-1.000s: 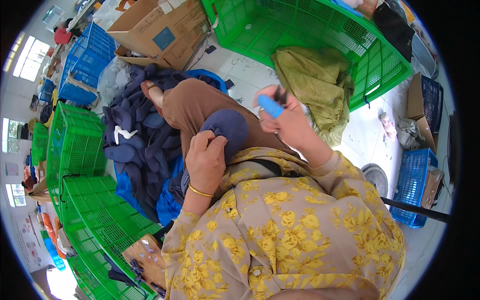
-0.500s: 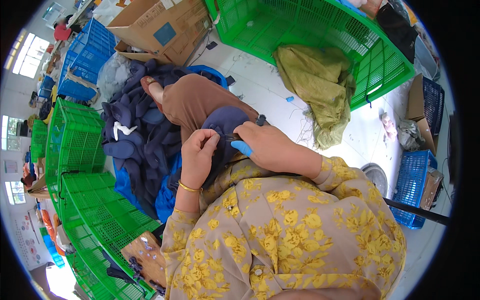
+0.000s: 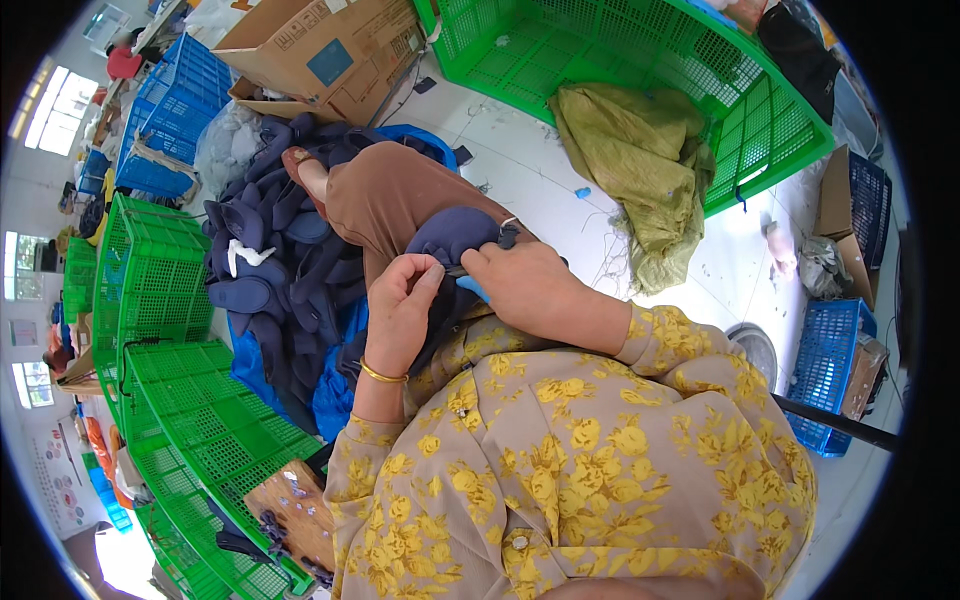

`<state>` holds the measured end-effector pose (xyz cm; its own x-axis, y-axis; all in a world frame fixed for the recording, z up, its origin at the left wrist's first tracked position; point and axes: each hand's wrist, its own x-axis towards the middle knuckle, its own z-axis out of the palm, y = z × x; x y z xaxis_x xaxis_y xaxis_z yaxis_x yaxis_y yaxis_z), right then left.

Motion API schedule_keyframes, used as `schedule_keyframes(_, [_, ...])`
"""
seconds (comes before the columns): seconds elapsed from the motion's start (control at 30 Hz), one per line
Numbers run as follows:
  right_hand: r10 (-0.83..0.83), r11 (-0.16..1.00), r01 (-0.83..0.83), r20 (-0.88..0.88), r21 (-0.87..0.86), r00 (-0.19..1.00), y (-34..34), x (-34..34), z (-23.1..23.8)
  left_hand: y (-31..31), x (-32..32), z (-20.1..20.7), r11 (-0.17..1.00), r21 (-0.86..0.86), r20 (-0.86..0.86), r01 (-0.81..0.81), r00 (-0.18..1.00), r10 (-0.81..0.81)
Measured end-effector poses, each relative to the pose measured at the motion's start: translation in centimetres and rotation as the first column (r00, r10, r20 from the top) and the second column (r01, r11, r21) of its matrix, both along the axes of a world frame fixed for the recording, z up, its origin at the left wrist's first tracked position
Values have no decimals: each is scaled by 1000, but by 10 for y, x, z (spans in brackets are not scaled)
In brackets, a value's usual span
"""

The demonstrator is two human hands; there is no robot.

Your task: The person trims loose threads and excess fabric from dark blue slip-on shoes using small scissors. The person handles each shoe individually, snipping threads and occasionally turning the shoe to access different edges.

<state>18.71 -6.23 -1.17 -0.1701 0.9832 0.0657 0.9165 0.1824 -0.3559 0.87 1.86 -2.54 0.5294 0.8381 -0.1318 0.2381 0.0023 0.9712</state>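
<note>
A navy slipper (image 3: pixel 455 230) rests across my lap, on the brown trousers (image 3: pixel 385 195). At its near edge my left hand (image 3: pixel 395 305) is closed, thumb and forefinger pinched together; what lies between them is too small to make out. Close by on the right, my right hand (image 3: pixel 530 290) is wrapped round a small dark tool (image 3: pixel 508 236), whose black end sticks out above the knuckles. The tool's thin tip points toward the left fingertips and is mostly hidden. Something blue (image 3: pixel 472 287) covers part of a right finger.
Left of my leg, a heap of navy slippers (image 3: pixel 290 290) lies on blue sheeting (image 3: pixel 335 395). Green crates (image 3: pixel 205 430) line the left side. Ahead stand a cardboard box (image 3: pixel 320 60) and a large green crate (image 3: pixel 770 130) with an olive sack (image 3: pixel 640 170). A blue basket (image 3: pixel 825 355) stands right.
My right hand has turned and shifted slightly left, closer to the left fingertips. Less of the blue finger covering and the tool's tip shows now. The slipper stays on my lap.
</note>
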Motion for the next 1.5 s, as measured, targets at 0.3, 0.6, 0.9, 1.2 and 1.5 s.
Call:
schedule_keyframes(0.3, [-173,985,160,-295,-67,940,-1,16,2,12,-16,22,982,-44,117,-184,975,188])
schedule_keyframes(0.6, [123,988,-86,-318,127,940,1,12,2,33,-12,9,955,250,-235,160,967,-101])
schedule_keyframes(0.9, [132,988,-61,-569,142,811,-26,27,-36,29,-42,8,973,85,-123,216,971,-205])
schedule_keyframes(1.2, [-121,991,8,-853,-136,508,41,-21,0,26,-71,-6,793,197,67,-577,815,576])
schedule_keyframes(1.5, [-153,959,-75,-725,-272,672,99,-90,-12,4,-90,-26,717,-22,66,-697,715,696])
